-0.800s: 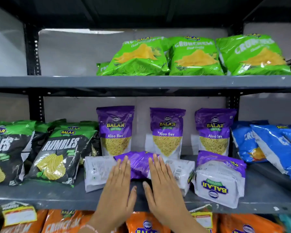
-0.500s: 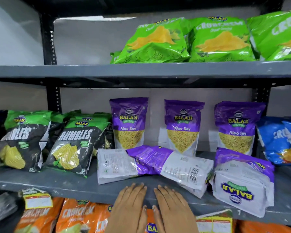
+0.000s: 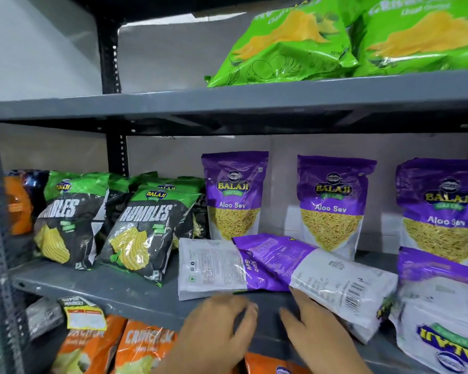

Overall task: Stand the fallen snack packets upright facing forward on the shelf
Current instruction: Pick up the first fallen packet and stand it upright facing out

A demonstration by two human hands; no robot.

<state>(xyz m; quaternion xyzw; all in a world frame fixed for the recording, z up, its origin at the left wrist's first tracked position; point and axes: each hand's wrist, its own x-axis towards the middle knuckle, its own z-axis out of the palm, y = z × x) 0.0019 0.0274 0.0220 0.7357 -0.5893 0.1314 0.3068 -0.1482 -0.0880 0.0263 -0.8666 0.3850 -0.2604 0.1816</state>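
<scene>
Your left hand (image 3: pixel 222 322) sits at the front edge of the middle shelf (image 3: pixel 135 290), fingers curled loosely together and gripping nothing, just below the fallen white-and-purple packet (image 3: pixel 211 265) that lies flat with its back panel up. Your right hand (image 3: pixel 316 327) is beside it, fingers spread, its fingertips touching the lower edge of a second fallen packet (image 3: pixel 335 282), which lies on its side across the first one, barcode showing, its lower end reaching the shelf's front edge. A third toppled packet (image 3: pixel 441 306) rests upside down toward the right end of the shelf, logo inverted, just beside the second. Behind them, along the back edge, three purple Aloo Sev packets (image 3: pixel 234 195) stand upright facing you. Toward the left end of the shelf, black-and-green Rumbles packets (image 3: pixel 143 225) lean back. Green packets (image 3: pixel 289 41) lie on the upper shelf, and orange packets (image 3: pixel 141 346) fill the one below.
</scene>
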